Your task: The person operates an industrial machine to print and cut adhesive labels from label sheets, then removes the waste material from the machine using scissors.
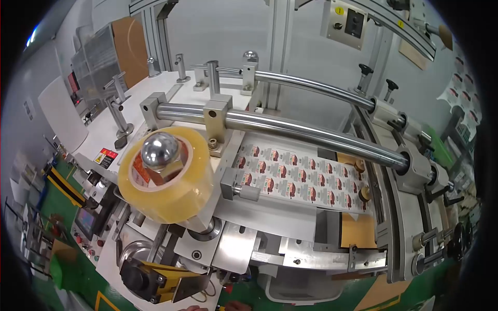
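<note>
Round, amber-clear plastic tape roll [171, 201] left of centre; boxy yellow-and-black unit [162, 280] lower left. Left hand [195, 308] and right hand [237, 307] barely show, bottom edge; can't tell their grip. One careless bump could skew the unit.

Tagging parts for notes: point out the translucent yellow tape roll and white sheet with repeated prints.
Translucent yellow tape roll [176, 206]: head view, near outer side.
White sheet [301, 179]: head view, printed middle.

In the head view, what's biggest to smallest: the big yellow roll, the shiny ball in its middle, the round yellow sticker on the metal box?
1. Yellow roll
2. Shiny ball
3. Round yellow sticker
</note>
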`<state>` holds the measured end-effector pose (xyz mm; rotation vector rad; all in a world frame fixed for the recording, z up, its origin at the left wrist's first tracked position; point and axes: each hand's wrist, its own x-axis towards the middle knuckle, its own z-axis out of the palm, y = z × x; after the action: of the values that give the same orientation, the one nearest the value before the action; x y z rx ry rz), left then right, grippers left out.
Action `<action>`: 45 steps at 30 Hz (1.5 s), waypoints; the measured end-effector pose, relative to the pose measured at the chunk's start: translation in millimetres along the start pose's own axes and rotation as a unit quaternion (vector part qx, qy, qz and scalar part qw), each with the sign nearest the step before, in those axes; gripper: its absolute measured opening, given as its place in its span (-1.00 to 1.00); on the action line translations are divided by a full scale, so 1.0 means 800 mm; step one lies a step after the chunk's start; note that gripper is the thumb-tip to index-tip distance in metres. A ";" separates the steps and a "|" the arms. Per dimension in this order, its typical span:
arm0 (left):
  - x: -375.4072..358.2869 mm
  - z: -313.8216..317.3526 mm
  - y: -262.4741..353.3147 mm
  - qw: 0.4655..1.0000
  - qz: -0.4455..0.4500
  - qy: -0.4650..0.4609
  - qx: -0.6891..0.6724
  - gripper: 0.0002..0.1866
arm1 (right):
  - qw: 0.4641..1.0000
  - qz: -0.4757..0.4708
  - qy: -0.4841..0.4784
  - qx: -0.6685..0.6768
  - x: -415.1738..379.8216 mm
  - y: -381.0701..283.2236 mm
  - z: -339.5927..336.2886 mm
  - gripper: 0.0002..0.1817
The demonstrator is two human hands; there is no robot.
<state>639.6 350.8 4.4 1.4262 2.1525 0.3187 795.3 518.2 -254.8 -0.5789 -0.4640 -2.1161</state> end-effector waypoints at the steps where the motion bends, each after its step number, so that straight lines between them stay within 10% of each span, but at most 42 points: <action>1: -0.001 0.006 -0.008 1.000 0.004 -0.010 -0.005 -0.61 | 0.979 -0.159 0.028 0.127 0.023 0.009 0.020 -0.51; 2: -0.007 0.018 -0.019 1.000 0.011 -0.026 -0.011 -0.60 | 0.901 -0.329 0.263 -0.101 0.038 0.022 0.047 -0.52; 3: -0.013 0.034 -0.032 0.999 0.017 -0.041 -0.019 -0.58 | 0.744 -0.289 0.510 -0.322 0.053 0.024 0.075 -0.53; 6: -0.015 0.046 -0.042 0.994 0.083 0.000 0.072 -0.57 | 0.584 -0.110 0.662 -0.456 0.119 0.012 0.186 -0.56; 8: -0.011 0.095 -0.073 0.947 0.198 0.234 -0.096 -0.59 | 0.583 -0.137 0.724 -0.344 0.171 0.009 0.283 -0.54; 9: -0.015 0.030 -0.021 0.980 0.126 0.124 0.089 -0.60 | 0.586 -0.137 0.721 -0.345 0.163 0.013 0.265 -0.54; 13: -0.015 0.018 -0.012 0.988 0.078 0.055 0.120 -0.59 | 0.573 -0.339 0.640 -0.383 0.099 0.036 0.120 -0.59; 14: -0.009 0.028 -0.034 0.966 0.194 0.155 -0.067 -0.63 | 0.553 -0.361 0.632 -0.406 0.109 0.036 0.140 -0.69; 19: -0.014 -0.023 0.051 0.964 0.081 0.223 0.118 -0.55 | 0.588 -0.314 0.689 -0.283 0.090 0.041 0.135 -0.72; 23: -0.017 -0.043 0.066 0.974 0.084 0.194 0.080 -0.55 | 0.457 -0.382 0.636 -0.490 0.090 0.066 0.145 -0.76; 25: -0.021 -0.051 0.075 0.975 0.091 0.188 0.070 -0.47 | 0.533 -0.395 0.632 -0.400 0.092 0.075 0.174 -0.77; 26: -0.024 -0.063 0.089 0.977 0.091 0.183 0.063 -0.41 | 0.354 -0.363 0.709 -0.491 0.125 0.087 0.206 -0.78; 38: -0.043 -0.048 0.059 0.955 0.170 0.241 0.009 -0.46 | 0.276 -0.254 0.766 -0.522 0.130 0.221 0.134 -0.60; 40: -0.046 -0.044 0.056 0.954 0.166 0.251 -0.001 -0.47 | 0.064 -0.190 0.702 -0.684 0.166 0.263 0.149 -0.67; 45: -0.055 -0.034 0.056 0.952 0.163 0.257 0.040 -0.43 | 0.214 -0.163 0.768 -0.582 0.170 0.310 0.120 -0.64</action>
<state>672.3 332.2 61.2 1.9164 2.3315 0.8119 952.3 342.5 -72.0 1.2241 2.4162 -1.7359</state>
